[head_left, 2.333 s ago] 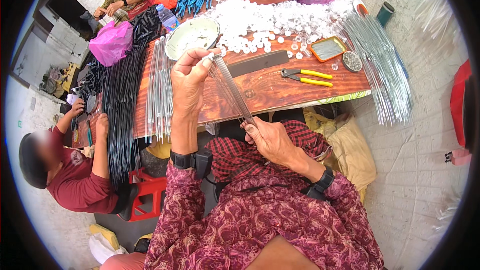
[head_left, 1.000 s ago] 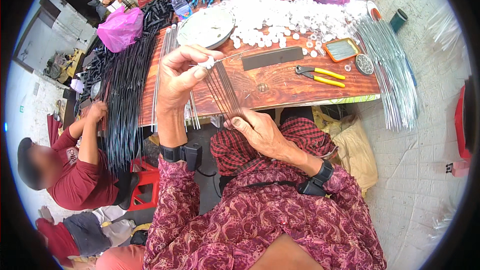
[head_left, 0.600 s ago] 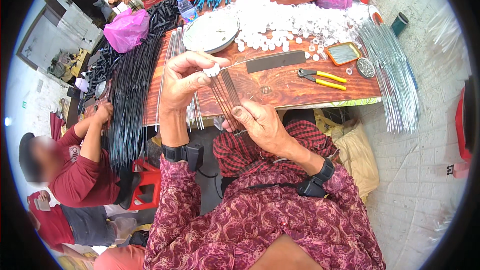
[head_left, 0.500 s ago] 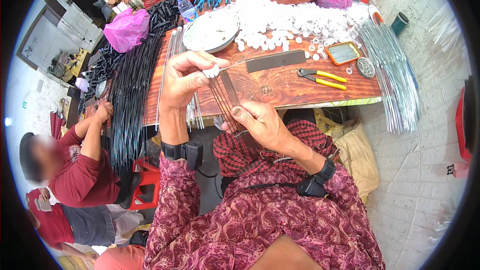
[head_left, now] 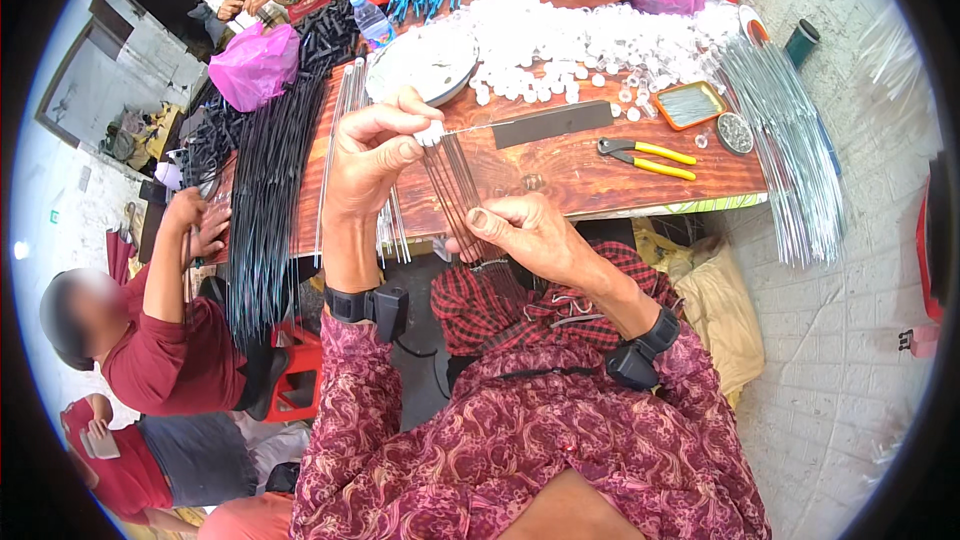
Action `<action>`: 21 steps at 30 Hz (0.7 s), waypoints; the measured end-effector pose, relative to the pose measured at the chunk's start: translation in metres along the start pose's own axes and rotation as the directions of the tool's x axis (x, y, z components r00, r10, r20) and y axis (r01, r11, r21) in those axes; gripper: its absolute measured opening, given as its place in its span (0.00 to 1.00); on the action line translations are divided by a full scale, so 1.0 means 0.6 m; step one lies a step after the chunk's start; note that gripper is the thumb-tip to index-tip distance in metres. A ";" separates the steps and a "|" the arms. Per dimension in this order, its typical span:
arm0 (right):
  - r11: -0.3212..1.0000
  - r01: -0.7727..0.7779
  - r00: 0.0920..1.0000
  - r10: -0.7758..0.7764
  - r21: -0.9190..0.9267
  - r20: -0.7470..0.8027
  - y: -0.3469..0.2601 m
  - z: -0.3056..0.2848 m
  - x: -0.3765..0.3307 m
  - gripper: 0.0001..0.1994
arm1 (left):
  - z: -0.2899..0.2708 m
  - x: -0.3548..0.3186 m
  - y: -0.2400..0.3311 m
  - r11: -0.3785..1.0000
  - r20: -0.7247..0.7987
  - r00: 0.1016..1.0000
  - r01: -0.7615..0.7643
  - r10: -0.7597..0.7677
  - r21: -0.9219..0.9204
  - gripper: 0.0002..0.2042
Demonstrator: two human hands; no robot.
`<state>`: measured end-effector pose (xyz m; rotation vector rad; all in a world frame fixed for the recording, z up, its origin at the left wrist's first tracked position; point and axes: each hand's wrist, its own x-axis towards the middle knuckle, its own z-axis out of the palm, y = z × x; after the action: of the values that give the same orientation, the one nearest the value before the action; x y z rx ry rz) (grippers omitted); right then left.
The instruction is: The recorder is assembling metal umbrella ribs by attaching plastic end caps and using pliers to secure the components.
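My right hand (head_left: 525, 232) grips the lower part of a thin bundle of metal rods (head_left: 452, 180) that rises toward the table. My left hand (head_left: 375, 150) is raised above it and pinches a small white plastic cap (head_left: 431, 133) at the top ends of the rods. Both hands hover over the near edge of the wooden table (head_left: 560, 175). A heap of the same white caps (head_left: 570, 40) covers the far half of the table.
On the table lie yellow-handled pliers (head_left: 645, 157), a dark flat bar (head_left: 550, 123), a round metal plate (head_left: 425, 62) and a small orange tray (head_left: 690, 105). Silver rods (head_left: 785, 155) hang off the right end, black rods (head_left: 262, 190) off the left. A person in red (head_left: 150, 340) works at left.
My left hand has come down closer to my right hand, sliding along the rods, and the camera has tilted slightly. The person at left has lowered their arms.
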<state>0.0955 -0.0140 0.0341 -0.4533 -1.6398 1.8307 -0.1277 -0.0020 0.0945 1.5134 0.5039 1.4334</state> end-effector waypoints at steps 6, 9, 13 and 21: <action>0.997 -0.046 0.997 0.050 -0.066 0.050 0.001 -0.012 0.006 0.22 | -0.013 -0.001 -0.015 0.999 0.005 1.000 -0.031 0.031 -0.040 0.11; 0.998 -0.052 0.995 0.049 0.034 0.086 -0.005 -0.015 0.004 0.23 | -0.022 0.006 -0.025 0.993 0.057 0.998 0.001 0.006 -0.115 0.11; 0.995 -0.045 0.991 0.033 0.091 0.130 -0.004 -0.018 0.006 0.23 | -0.021 0.009 -0.030 0.990 0.081 0.997 -0.008 0.020 -0.143 0.11; 0.994 -0.010 0.999 0.014 0.111 -0.038 -0.004 -0.006 0.001 0.21 | -0.023 0.003 -0.043 0.986 0.004 0.999 -0.032 0.033 -0.161 0.11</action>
<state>0.0981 -0.0107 0.0359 -0.4485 -1.5034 1.8991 -0.1321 0.0161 0.0722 1.4024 0.3516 1.4582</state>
